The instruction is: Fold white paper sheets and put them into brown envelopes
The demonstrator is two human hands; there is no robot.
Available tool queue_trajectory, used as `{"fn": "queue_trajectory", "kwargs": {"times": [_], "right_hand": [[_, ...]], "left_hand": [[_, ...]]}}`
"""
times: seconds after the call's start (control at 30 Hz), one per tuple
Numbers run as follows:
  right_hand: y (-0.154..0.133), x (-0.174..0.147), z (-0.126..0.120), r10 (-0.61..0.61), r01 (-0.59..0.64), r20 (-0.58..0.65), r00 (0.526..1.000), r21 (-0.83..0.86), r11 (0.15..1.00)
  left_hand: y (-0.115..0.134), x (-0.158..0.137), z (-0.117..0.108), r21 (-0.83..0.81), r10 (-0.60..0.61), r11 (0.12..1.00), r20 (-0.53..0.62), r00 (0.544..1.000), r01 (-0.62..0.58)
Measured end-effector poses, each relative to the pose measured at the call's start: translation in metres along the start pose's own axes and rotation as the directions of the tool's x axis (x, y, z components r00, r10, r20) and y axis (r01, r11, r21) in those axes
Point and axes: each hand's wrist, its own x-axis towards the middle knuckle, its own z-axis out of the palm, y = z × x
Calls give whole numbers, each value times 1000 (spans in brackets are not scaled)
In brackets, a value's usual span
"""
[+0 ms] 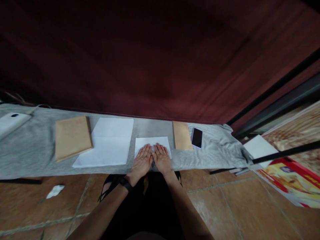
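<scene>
A small white sheet of paper (151, 140), perhaps folded, lies on the grey cloth in front of me. My left hand (142, 161) rests flat on its left half, fingers stretched out and pointing away from me. Beside it my right hand (162, 160) lies flat on the right half, with the thumbs close together. Both palms face down and cover the sheet's near part. To the left are larger white sheets (110, 143) with a crease across them. A single brown envelope (182, 135) lies to the right.
A stack of brown envelopes (72, 138) overlaps the large sheets' left edge. A phone (197, 137) lies right of the single envelope. A white device (12, 123) with a cable sits far left. Dark red fabric (160, 66) hangs behind the narrow cloth-covered table (37, 146). A colourful box (292, 180) stands lower right.
</scene>
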Motion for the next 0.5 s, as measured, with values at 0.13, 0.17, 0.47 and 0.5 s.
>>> {"fn": "queue_trajectory", "kwargs": {"times": [0.13, 0.17, 0.47, 0.5], "right_hand": [[6, -4, 2, 49, -51, -54, 997, -52, 997], [8, -5, 2, 67, -71, -69, 995, -63, 995], [28, -16, 3, 157, -178, -190, 969, -99, 979], [29, -17, 3, 163, -185, -198, 967, -96, 978]], "left_hand": [[-9, -3, 1, 19, -34, 999, -54, 998, 35], [-11, -3, 1, 20, -41, 999, -65, 997, 42], [-27, -5, 2, 27, -141, 989, -112, 984, 145], [-27, -5, 2, 25, -154, 987, -122, 980, 158]]}}
